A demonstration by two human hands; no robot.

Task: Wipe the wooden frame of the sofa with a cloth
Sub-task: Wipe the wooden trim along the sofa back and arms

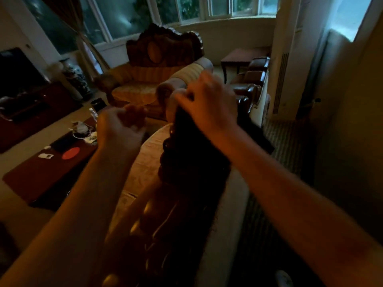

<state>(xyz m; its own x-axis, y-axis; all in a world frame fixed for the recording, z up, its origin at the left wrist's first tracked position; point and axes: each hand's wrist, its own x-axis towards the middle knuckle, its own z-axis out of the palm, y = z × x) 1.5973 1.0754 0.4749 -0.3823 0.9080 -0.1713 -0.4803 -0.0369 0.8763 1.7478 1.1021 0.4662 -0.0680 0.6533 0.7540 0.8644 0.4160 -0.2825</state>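
The carved wooden frame (186, 172) of the sofa is being seen from above, running up the middle of the view as a dark, scalloped crest, with pale upholstery (149, 162) lying to its left. At the far end of that crest a dark cloth (184, 119) is being held against the wood by the right hand (209, 104), whose fingers are curled down over it and are gripping it. The left hand (120, 125) is being held in the air just left of the frame, apart from the wood; its fingers are curled into a fist, and whether anything is being held inside cannot be told because of blur.

Beyond the hands an armchair (145, 79) with a tall carved back is being shown under the windows (145, 15). To the left, a low dark worktop (41, 172) is being occupied by a red disc (70, 153), a small white card (46, 155) and a tangle of white items (83, 129). At the right, a dark leather seat (251, 79) and a small side table (238, 56) are standing near the wall.
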